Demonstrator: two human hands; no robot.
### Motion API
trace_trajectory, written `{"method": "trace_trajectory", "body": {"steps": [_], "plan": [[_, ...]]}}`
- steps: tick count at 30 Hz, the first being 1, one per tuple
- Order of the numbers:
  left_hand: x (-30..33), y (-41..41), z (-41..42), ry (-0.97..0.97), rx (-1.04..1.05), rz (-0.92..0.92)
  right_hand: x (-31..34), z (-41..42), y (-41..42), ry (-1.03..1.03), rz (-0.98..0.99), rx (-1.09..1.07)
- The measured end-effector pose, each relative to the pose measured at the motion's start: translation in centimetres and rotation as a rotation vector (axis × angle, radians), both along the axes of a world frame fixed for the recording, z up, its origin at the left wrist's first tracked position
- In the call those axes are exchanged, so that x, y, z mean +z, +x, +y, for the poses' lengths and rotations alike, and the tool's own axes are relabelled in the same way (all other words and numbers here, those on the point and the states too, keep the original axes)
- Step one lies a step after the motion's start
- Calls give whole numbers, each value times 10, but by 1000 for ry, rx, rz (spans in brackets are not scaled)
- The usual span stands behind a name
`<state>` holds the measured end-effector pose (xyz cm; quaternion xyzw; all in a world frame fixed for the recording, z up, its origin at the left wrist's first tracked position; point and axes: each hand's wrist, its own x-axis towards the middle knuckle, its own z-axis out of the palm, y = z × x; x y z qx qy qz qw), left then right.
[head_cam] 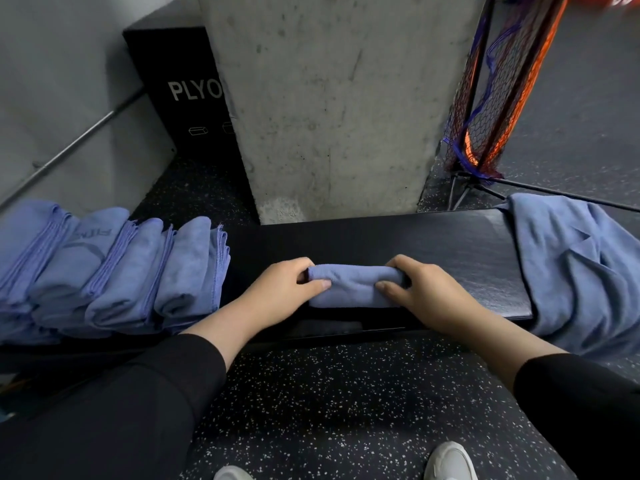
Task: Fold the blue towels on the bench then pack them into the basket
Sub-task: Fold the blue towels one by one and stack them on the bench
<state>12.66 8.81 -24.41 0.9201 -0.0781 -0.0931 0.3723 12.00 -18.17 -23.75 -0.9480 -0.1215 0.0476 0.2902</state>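
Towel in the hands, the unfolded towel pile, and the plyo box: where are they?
folded towel (353, 287), head view, middle of its top.
unfolded towel pile (581, 268), head view, centre of the heap.
plyo box (180, 98), head view, lettered face.

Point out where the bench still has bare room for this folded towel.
Bare bench lies between the right hand and the unfolded towel pile, and behind the held towel. The left end is crowded with folded towels.

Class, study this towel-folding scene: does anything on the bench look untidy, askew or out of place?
Yes: the unfolded towels lie rumpled at the right end of the bench, spilling over its edge. The folded row at left leans but is neat. Both hands grip the small folded towel.
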Motion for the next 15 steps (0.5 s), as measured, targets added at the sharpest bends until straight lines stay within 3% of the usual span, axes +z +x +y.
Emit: {"method": "trace_trajectory", "body": {"steps": [3,5,9,12,13,15], "plan": [[-5,11,-6,-78,102,-6,-8,6,9,40,-73,-81],[-8,15,-11,-97,169,-3,-18,11,14,-10,-227,-87],[-12,19,-18,114,209,-137,-32,17,18,-206,-582,-8],[-19,20,-20,354,36,-508,-44,19,16,-215,-615,99],[-21,20,-21,374,-61,-553,-47,19,15,-221,-571,117],[-25,16,-25,433,-250,-453,-51,16,13,-231,-428,138]]}}
